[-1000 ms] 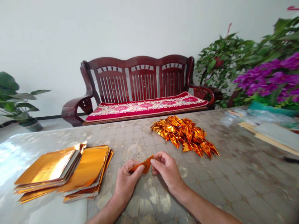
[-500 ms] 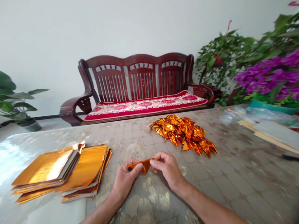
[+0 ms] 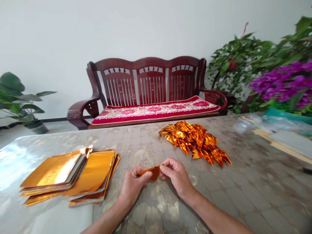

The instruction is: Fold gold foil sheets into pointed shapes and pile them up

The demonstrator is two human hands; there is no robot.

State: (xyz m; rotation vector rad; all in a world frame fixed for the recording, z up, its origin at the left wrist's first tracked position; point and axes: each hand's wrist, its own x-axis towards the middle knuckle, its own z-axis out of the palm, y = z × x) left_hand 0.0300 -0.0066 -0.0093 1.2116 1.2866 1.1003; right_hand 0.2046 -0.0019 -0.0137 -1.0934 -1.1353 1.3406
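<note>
A small folded piece of orange-gold foil paper [image 3: 154, 174] is pinched between both hands above the table's middle. My left hand [image 3: 136, 179] grips its left end, thumb lying along the front. At the right end, the thumb and fingertips of my right hand [image 3: 173, 172] press the tip together. Left of my hands lie two overlapping stacks of square gold foil sheets [image 3: 94, 174], some with grey undersides showing. Beyond my right hand sits a heap of folded, pointed gold foil pieces [image 3: 192, 139].
The patterned table [image 3: 234, 195] bears plastic bags [image 3: 247, 122], pale boards or papers [image 3: 290, 141] and a black pen-like object [image 3: 307, 170] at the right. Behind it stand a wooden bench [image 3: 149, 84], purple flowers [image 3: 282, 84] and potted plants [image 3: 34, 112].
The view has shifted slightly, so everything sits a little further right. Both hands keep hold of the folded foil paper, whose front face has tilted and now looks darker.
</note>
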